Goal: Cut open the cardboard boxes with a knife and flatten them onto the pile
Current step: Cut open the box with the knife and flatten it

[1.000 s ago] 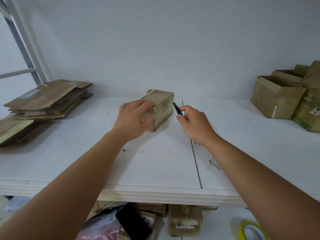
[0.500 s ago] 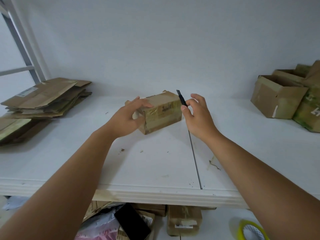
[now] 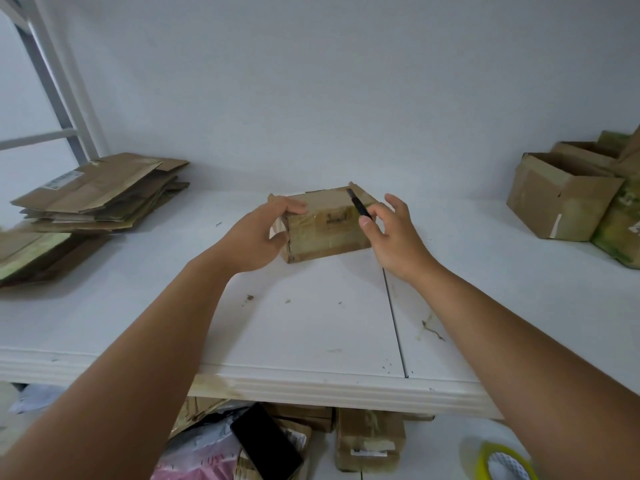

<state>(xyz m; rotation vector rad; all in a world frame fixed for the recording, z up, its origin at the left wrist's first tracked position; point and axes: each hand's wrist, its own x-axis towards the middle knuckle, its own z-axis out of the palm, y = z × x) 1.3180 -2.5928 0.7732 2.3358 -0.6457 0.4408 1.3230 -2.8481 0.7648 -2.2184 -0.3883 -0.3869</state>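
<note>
A small taped cardboard box [image 3: 325,226] lies on the white table [image 3: 311,323], its long side facing me. My left hand [image 3: 258,233] grips the box's left end, fingers over the top and thumb on the side. My right hand [image 3: 393,233] is at the box's right end and pinches a small black knife [image 3: 360,206] between thumb and fingers, blade pointing up and away over the box top. The pile of flattened cardboard [image 3: 100,192] lies at the far left of the table.
Several open cardboard boxes [image 3: 568,195] stand at the far right. A white metal frame [image 3: 59,81] rises at the back left. Below the table's front edge lie more boxes [image 3: 367,441], a black flat object [image 3: 266,441] and a yellow tape roll [image 3: 502,462].
The box was turned from end-on to lie with its long side toward me. My right hand moved with the knife to the box's right end, fingers spread.
</note>
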